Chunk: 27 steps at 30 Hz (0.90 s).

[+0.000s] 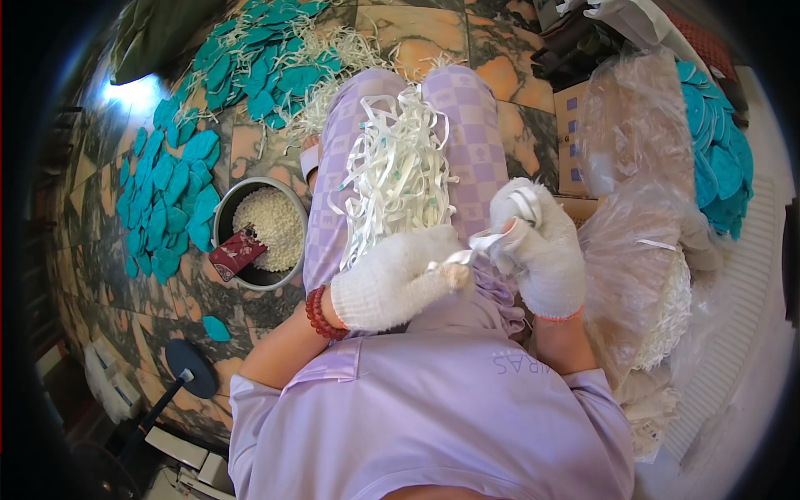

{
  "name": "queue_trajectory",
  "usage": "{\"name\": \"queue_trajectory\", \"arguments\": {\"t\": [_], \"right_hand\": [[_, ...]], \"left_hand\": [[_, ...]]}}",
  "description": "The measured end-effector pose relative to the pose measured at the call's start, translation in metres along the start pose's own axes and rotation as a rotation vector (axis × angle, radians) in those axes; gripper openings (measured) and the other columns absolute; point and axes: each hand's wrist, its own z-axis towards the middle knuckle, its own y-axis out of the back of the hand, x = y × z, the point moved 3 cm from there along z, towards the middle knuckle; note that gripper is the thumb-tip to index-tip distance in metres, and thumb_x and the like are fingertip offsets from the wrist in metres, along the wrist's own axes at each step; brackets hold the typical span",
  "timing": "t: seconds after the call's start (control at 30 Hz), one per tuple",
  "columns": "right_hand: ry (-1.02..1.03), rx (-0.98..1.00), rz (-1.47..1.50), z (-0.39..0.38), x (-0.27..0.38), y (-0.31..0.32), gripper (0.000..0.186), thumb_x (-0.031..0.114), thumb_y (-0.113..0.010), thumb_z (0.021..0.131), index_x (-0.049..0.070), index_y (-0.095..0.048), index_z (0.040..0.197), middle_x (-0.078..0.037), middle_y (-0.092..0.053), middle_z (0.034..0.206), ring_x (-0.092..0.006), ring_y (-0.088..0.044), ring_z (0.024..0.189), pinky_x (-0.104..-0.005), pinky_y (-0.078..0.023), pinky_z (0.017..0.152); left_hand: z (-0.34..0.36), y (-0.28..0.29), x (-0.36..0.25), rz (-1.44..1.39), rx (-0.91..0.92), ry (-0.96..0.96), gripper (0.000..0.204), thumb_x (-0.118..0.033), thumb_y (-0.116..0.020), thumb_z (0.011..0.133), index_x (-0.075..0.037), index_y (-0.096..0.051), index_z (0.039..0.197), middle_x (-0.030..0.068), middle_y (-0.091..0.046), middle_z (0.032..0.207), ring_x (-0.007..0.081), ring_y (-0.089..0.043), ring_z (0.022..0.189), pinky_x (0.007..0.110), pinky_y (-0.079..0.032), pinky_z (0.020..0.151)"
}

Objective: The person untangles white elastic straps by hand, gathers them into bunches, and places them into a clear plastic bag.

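Left hand and right hand both pinch white strip; we should keep it untwisted (gloves may blunt touch), clear of the lap pile.

floor: large tiles, glossy, marbled in dark grey-green and orange-pink. light: one bluish-white glare, upper left of the frame. stand: dark disc on pole, lower left. ribbed surface: pale, right side.
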Motion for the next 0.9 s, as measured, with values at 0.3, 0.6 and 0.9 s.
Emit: {"name": "queue_trajectory", "arguments": {"t": [0.3,0.6,0.9], "right_hand": [[0.102,-0.128,-0.688,0.004,-0.002,-0.004,0.027,-0.006,-0.059,0.088,0.008,-0.04,0.075,-0.001,-0.055,0.074,-0.0068,-0.052,0.067,-0.0232,-0.044,0.059],[0.042,-0.171,-0.369,0.007,-0.017,0.001,0.012,-0.003,-0.059,0.091,-0.001,-0.061,0.103,-0.003,-0.062,0.083,-0.0073,-0.059,0.077,-0.0219,-0.05,0.068],[0.059,-0.105,-0.459,0.007,-0.001,-0.003,0.018,0.001,-0.057,0.094,-0.004,-0.058,0.112,-0.01,-0.066,0.098,-0.0125,-0.066,0.088,-0.022,-0.054,0.076]], "left_hand": [[0.018,-0.006,0.002,-0.182,-0.188,0.197,0.04,-0.024,-0.076,0.087,0.0,-0.062,0.116,0.001,-0.061,0.092,0.0073,-0.054,0.084,0.025,-0.047,0.077],[0.023,-0.006,0.002,-0.137,-0.263,0.254,0.031,-0.023,-0.074,0.087,-0.002,-0.066,0.107,0.0061,-0.064,0.086,0.0109,-0.059,0.081,0.029,-0.049,0.075],[0.026,-0.007,-0.007,-0.32,-0.143,0.308,0.032,-0.02,-0.07,0.09,-0.001,-0.064,0.114,-0.0001,-0.062,0.089,0.0089,-0.057,0.086,0.027,-0.049,0.077]]}}
